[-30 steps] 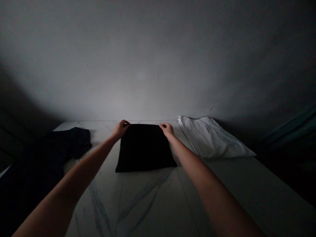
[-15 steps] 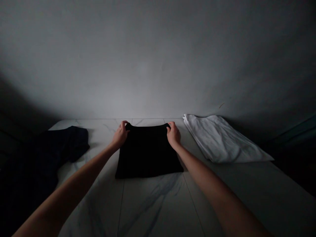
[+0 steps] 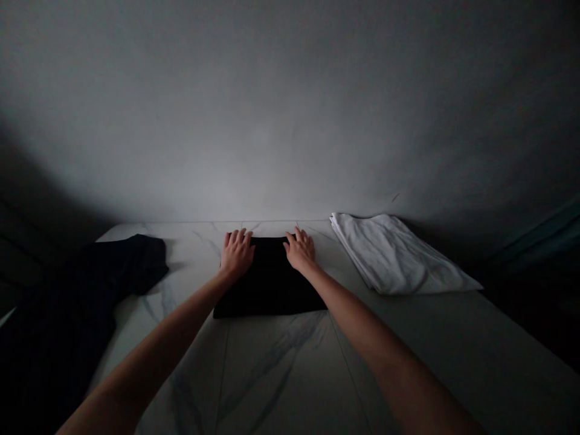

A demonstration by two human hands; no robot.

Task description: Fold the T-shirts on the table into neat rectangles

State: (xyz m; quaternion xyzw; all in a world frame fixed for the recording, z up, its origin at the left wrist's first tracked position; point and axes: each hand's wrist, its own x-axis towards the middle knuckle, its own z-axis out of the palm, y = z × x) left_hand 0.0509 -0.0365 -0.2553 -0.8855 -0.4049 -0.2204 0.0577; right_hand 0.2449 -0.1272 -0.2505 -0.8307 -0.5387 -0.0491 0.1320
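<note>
Looks like home: a folded black garment (image 3: 269,296) and white cloth (image 3: 399,257) on a marble-patterned table (image 3: 272,374).

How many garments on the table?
3: black folded one under left hand and right hand, dark navy one far left, white folded one right. Shadow may hide more.

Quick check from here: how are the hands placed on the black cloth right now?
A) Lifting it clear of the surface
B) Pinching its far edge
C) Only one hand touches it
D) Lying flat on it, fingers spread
D: the left hand and the right hand both rest palm-down, fingers spread, on the black cloth.
</note>
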